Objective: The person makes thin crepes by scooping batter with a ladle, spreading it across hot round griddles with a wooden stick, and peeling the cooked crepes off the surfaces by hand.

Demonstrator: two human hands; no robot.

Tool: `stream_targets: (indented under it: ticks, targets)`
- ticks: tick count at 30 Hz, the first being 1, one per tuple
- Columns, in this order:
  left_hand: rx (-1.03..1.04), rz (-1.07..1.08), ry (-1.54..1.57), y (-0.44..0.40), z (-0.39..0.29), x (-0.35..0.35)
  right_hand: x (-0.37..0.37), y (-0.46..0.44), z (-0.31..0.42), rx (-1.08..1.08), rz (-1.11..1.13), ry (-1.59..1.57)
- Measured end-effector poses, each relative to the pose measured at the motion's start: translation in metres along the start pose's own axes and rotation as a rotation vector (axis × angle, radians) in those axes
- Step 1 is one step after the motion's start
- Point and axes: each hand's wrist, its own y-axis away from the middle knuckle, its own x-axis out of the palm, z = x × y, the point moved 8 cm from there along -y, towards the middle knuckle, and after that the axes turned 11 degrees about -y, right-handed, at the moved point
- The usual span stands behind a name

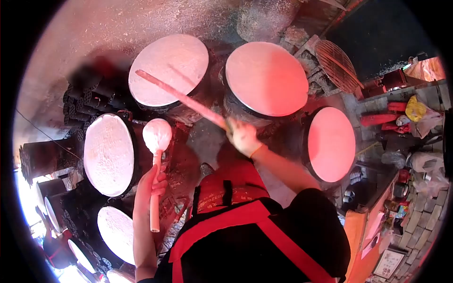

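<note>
My left hand [159,183] is wrapped round the handle of a swab with a round white padded head [157,134], which points up. My right hand [243,137] is closed on one end of a long flat wooden stick [181,98]. The stick slants up to the left, its far end over a round griddle [169,70] covered in a pale layer. Whether it touches that layer I cannot tell. Another pale-covered griddle [266,78] stands just beyond my right hand. To the left of the swab is a third griddle [108,155], its pale surface uneven.
More round griddles stand at the right [331,144] and lower left [117,233]. Perforated coal briquettes [87,101] are stacked on the left. A round wire rack [337,66] leans at upper right. An orange cabinet [361,231] is at my right. Another person [56,247] is at lower left.
</note>
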Motion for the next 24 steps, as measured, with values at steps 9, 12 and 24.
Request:
stream_targets:
  ticks: [9,12,24]
  targets:
    - [0.157,-0.015,0.457,-0.012,0.07,0.128,-0.034,-0.095,-0.088,-0.039,0.044,0.138]
    - [0.081,0.163,0.731,-0.02,0.092,0.162,-0.037,-0.108,-0.109,-0.08,0.039,0.072]
    - [0.021,0.068,0.527,-0.063,0.097,0.223,-0.261,-0.198,-0.218,0.187,-0.16,-0.505]
